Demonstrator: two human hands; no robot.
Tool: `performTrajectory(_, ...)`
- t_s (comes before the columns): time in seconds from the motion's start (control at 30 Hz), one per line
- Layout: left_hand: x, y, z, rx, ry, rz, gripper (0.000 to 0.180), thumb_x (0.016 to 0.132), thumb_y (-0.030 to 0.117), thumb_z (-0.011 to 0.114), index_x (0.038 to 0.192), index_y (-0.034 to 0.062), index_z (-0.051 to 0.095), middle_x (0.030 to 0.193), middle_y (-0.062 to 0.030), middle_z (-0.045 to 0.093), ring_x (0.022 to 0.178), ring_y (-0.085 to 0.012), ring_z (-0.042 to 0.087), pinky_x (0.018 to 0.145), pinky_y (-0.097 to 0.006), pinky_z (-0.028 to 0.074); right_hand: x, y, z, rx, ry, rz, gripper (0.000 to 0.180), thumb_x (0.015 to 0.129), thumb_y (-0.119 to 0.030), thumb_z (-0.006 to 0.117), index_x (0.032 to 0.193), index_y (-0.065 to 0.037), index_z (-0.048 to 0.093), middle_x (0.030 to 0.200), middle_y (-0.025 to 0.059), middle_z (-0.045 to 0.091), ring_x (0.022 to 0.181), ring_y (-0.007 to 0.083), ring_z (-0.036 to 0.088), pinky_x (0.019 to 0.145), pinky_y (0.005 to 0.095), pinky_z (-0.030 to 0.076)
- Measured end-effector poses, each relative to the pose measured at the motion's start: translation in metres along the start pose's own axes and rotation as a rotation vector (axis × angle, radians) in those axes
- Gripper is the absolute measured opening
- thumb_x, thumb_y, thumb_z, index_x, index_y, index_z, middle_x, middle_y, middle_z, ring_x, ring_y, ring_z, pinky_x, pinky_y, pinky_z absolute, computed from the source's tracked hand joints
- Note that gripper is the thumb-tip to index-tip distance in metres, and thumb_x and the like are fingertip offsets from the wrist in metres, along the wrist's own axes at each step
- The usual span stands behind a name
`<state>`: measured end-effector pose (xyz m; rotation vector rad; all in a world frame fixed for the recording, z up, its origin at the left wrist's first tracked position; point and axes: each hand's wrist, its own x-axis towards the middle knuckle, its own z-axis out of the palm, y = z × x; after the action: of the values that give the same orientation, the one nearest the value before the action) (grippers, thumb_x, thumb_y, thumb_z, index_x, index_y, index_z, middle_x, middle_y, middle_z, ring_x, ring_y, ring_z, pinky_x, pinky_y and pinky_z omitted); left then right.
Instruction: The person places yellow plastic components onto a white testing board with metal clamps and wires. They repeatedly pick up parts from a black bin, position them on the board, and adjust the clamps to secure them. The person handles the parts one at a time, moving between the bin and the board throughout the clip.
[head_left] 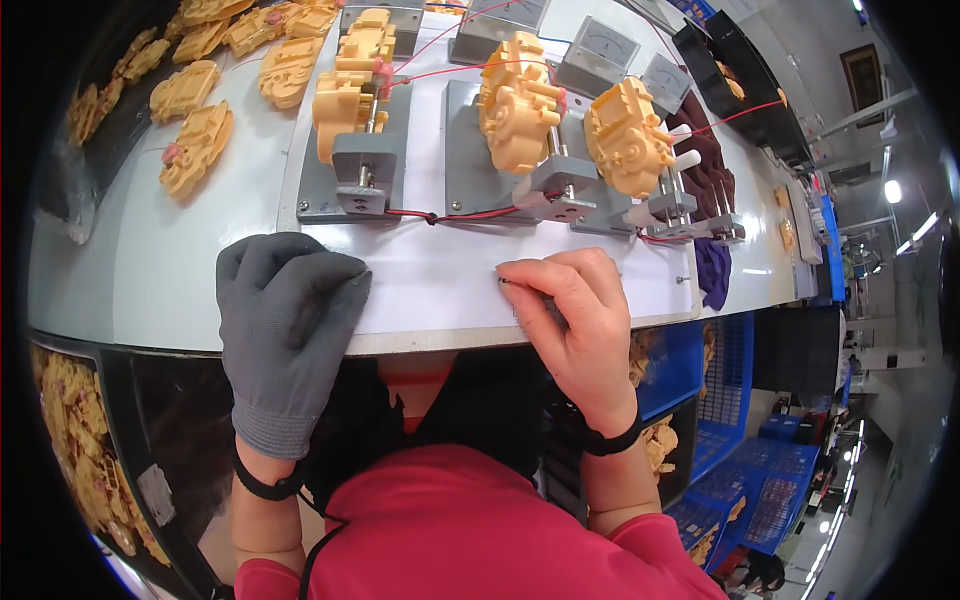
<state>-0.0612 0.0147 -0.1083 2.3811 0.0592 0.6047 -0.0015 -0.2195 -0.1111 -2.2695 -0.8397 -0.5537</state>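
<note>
My left hand [285, 310], in a grey knit glove, rests by the front edge of the white worktop [430, 325], its fingers curled and thumb pressed against them. Whatever it may hold is hidden. Bare, my right hand [578, 310] pinches thumb and forefinger around a tiny dark speck too small to name. Beyond the hands stand grey test fixtures [425, 180] with metal pins, carrying yellow plastic housings: one on the left [345, 110], one in the middle [520, 105] and one on the right [630, 140]. Neither hand touches them.
Analog panel meters [600, 50] stand behind the fixtures, with red wires running across. Loose yellow housings [195, 150] lie at the left. A black bin [110, 450] of yellow parts sits below left; blue crates [735, 400] stand below right. Purple cloth [712, 265] hangs over the edge.
</note>
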Motion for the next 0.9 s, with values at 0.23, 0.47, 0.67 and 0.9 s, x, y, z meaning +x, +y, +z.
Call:
performTrajectory(0.23,-0.0026,-0.0003,0.0027,-0.024,0.015,-0.021,0.014,0.078,0.008,0.075,0.091,0.0112,0.071,0.095,-0.0063,0.062,0.099,-0.0285,0.052,0.088,-0.04,0.043,-0.0005,-0.0003,-0.0006,0.017,-0.011,0.012,0.02,0.077,-0.004,0.077,0.095,-0.01,0.07,0.082,0.003,0.059,0.074,0.0231,0.056,0.068,0.0349,0.042)
performTrajectory(0.47,-0.0007,0.002,0.0007,-0.005,0.008,-0.037,0.012,0.079,0.01,0.075,0.091,0.0106,0.072,0.096,-0.0068,0.062,0.1,-0.0284,0.052,0.088,-0.039,0.043,0.0013,0.0004,-0.0005,-0.003,-0.018,-0.017,0.02,0.077,-0.005,0.077,0.095,-0.01,0.07,0.082,0.0031,0.059,0.075,0.0231,0.055,0.068,0.0351,0.042)
performTrajectory(0.67,0.0001,0.004,-0.0018,-0.01,0.004,-0.041,0.011,0.08,0.011,0.075,0.091,0.0104,0.072,0.096,-0.0075,0.061,0.098,-0.0286,0.052,0.087,-0.039,0.043,0.0007,-0.0013,0.0001,-0.007,-0.016,-0.013,0.019,0.078,-0.005,0.077,0.095,-0.01,0.07,0.082,0.0029,0.059,0.075,0.0228,0.056,0.069,0.0347,0.042)
performTrajectory(0.9,-0.0069,-0.0034,0.0056,-0.02,0.041,-0.018,0.014,0.078,0.006,0.074,0.091,0.007,0.069,0.095,-0.0093,0.058,0.099,-0.0281,0.052,0.088,-0.039,0.043,-0.0015,0.0027,-0.0005,-0.019,-0.013,-0.032,0.016,0.079,-0.009,0.075,0.094,-0.012,0.068,0.083,0.0037,0.06,0.079,0.0252,0.057,0.072,0.0374,0.043)
